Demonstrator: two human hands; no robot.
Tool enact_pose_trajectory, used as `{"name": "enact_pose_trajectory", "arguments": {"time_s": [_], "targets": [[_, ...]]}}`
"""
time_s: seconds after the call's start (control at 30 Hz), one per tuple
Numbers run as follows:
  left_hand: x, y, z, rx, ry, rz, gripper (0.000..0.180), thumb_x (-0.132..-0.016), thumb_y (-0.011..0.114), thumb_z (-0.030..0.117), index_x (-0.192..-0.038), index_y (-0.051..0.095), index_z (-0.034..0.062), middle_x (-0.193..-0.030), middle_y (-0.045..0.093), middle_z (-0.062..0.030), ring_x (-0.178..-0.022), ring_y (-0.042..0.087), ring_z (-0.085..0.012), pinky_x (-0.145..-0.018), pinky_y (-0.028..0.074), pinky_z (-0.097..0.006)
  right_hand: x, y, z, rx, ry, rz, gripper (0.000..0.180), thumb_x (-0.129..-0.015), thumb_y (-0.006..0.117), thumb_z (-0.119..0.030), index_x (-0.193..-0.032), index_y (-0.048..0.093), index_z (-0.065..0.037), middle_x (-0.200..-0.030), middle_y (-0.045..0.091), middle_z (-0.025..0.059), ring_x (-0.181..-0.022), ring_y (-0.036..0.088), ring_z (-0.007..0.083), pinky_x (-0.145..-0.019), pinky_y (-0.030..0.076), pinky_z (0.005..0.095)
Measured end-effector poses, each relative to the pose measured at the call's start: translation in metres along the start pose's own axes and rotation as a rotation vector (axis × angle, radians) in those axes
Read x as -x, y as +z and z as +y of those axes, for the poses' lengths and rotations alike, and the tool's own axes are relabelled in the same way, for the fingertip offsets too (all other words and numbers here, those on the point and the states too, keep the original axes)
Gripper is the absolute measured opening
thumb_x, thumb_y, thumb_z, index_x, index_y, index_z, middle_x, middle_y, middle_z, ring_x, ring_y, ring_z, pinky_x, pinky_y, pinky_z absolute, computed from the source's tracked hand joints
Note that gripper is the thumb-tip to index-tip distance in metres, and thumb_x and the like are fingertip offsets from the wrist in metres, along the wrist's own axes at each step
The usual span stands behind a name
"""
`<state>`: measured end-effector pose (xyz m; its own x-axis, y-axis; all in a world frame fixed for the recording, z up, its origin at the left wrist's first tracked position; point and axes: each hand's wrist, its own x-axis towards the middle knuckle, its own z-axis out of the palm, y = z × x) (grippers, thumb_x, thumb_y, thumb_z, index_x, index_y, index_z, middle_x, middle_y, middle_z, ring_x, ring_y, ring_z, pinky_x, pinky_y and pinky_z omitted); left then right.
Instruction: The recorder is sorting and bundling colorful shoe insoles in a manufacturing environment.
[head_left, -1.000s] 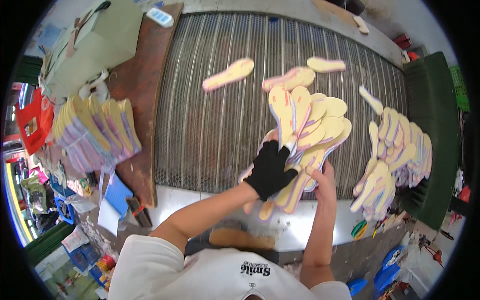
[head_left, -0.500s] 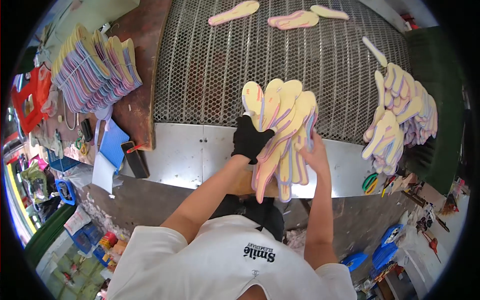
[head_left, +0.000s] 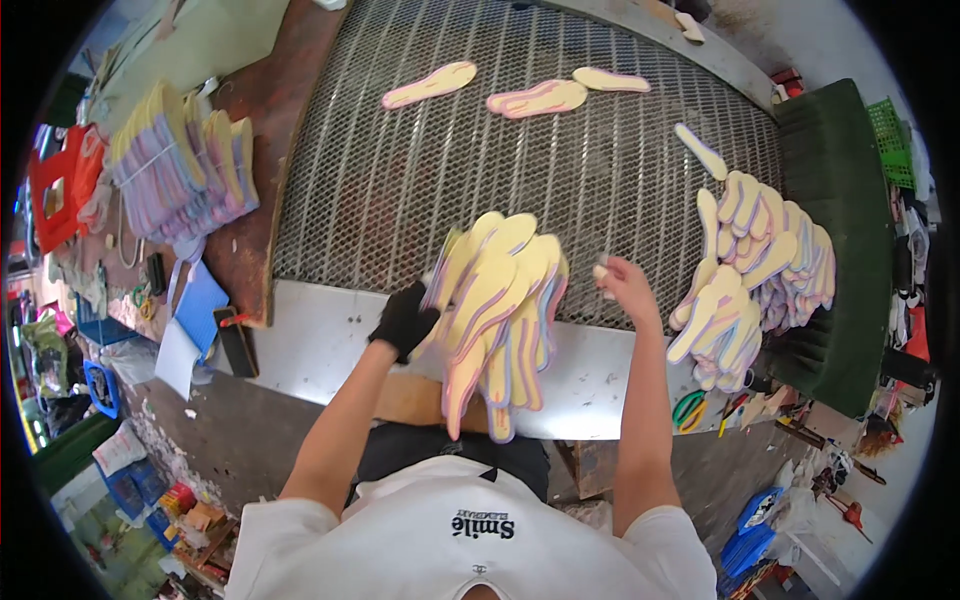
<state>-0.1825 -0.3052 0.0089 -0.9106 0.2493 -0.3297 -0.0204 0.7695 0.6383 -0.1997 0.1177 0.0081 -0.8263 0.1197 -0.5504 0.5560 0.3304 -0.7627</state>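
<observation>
Gripping fanned insole stack (head_left: 497, 315) w/ gloved left hand (head_left: 403, 320); right hand (head_left: 622, 283) bare, loosely curled, empty, just beside.

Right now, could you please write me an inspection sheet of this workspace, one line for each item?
Surface: metal mesh table with a plain metal front edge.
Job's things: fanned stack of yellow insoles; three loose insoles at the far side of the mesh.
Clutter: bundled insole pile on the left; loose insole heap on the right; blue pad; scissors.
Grippers: left hand, in a black glove, holds the stack; right hand, bare, is apart from it, fingers curled.
Cables: nothing seen.
Surroundings: green bin on the right, red stool on the left, blue crates on the floor.
</observation>
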Motion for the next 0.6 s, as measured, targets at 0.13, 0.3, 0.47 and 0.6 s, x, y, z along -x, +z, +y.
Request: {"name": "enact_pose_trajectory", "arguments": {"time_s": [0.13,0.3,0.47,0.6], "targets": [[0.050,0.028,-0.023,-0.046,0.079,0.006,0.063,-0.076,0.073,0.030,-0.128,0.052,0.0030,-0.116,0.056,-0.0233,-0.105,0.058,-0.0403,-0.087,0.049,-0.046,-0.112,-0.047,-0.026,0.185,-0.103,0.186,0.048,-0.081,0.072,-0.027,-0.116,0.061,0.004,-0.090,0.069,0.0113,-0.079,0.065,0.0191,-0.070,0.051,0.0343],[0.047,-0.015,-0.003,-0.176,-0.006,-0.028,0.063,-0.076,0.075,0.035,-0.128,0.055,0.0071,-0.115,0.057,-0.0193,-0.111,0.055,-0.0368,-0.087,0.050,-0.044,-0.248,-0.056,-0.099,0.572,-0.301,0.423,0.038,-0.085,0.064,-0.019,-0.119,0.062,-0.002,-0.114,0.063,0.0224,-0.107,0.060,0.0377,-0.091,0.047,0.0442],[-0.079,-0.095,-0.018,-0.334,0.039,-0.011,0.052,-0.078,0.075,0.038,-0.118,0.061,0.0083,-0.120,0.061,-0.0145,-0.110,0.060,-0.0322,-0.092,0.050,-0.040,-0.354,-0.099,-0.128,0.834,-0.660,0.551,0.036,-0.083,0.056,-0.005,-0.119,0.057,-0.004,-0.121,0.058,0.0166,-0.118,0.049,0.0381,-0.096,0.044,0.0461],[-0.242,-0.134,-0.021,-0.238,0.256,0.432,0.039,-0.083,0.072,0.014,-0.120,0.059,0.0075,-0.118,0.062,-0.0153,-0.113,0.059,-0.0305,-0.097,0.048,-0.038,-0.395,-0.116,-0.151,1.004,-0.753,0.404,0.034,-0.078,0.060,-0.004,-0.112,0.059,-0.006,-0.117,0.059,0.0137,-0.115,0.051,0.0360,-0.095,0.045,0.0465]]}}
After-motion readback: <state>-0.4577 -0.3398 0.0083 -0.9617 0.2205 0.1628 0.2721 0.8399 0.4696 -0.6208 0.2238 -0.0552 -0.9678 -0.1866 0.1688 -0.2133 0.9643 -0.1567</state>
